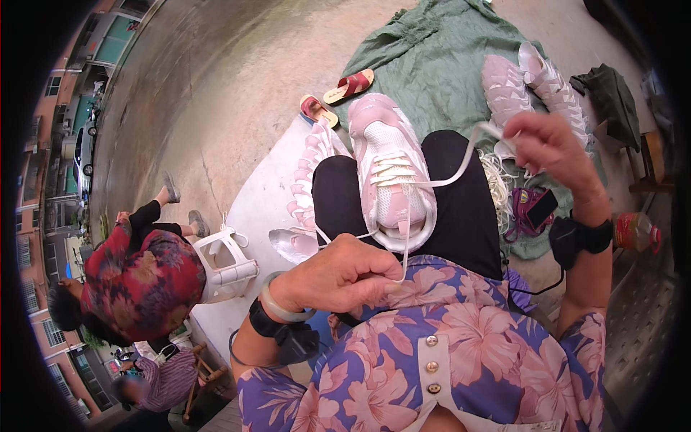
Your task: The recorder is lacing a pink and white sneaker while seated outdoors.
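Observation:
A pink and white sneaker [391, 162] rests on my lap between my knees, toe pointing away, opening toward me. Cream shoelace [450, 178] crosses its lower tongue in several rows. From the top row one length runs right and up to my right hand [551, 147], which is raised beyond my right knee with its fingers closed on the lace. Close to the heel, my left hand [345, 273] pinches another length of lace that comes out near the tongue. The lace's tip is hidden in those fingers. Both wrists wear black strapped devices.
Stacked pink-white shoes [317, 169] stand left of my knee; more stacks [536, 93] sit far right on a green cloth [425, 57]. Near my right knee lie a bundle of laces [497, 187] and a phone [541, 209]. Red slippers [349, 86] lie ahead; seated people [147, 281] are left.

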### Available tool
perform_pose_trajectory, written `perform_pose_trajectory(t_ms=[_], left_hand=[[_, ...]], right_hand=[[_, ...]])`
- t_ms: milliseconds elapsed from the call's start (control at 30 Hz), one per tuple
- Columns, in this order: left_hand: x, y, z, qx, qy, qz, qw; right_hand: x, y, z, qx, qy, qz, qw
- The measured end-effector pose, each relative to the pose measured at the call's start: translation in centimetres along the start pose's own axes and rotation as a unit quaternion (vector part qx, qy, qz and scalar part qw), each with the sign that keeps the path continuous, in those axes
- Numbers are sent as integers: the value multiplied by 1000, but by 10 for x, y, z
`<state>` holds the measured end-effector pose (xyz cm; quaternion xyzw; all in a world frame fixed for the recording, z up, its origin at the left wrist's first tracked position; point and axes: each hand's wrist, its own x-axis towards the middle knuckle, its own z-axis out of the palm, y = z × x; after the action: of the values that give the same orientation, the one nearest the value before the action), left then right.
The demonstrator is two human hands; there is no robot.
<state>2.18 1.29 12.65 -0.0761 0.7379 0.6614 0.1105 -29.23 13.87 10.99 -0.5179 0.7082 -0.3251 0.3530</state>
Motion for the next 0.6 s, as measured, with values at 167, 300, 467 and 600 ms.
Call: perform_pose_trajectory(t_ms=[167,300,467,600], left_hand=[[13,9,7,30,-36,34,998],[22,10,6,54,-30,83,995],[35,-1,-10,65,134,25,989],[77,-36,-13,271,310,60,909]], right_hand=[[-3,-6,98,-203,43,-308,928],[-13,-32,120,37,-68,-375,924],[-39,-24,82,165,-129,-277,938],[-77,-21,46,257,-121,-184,941]])
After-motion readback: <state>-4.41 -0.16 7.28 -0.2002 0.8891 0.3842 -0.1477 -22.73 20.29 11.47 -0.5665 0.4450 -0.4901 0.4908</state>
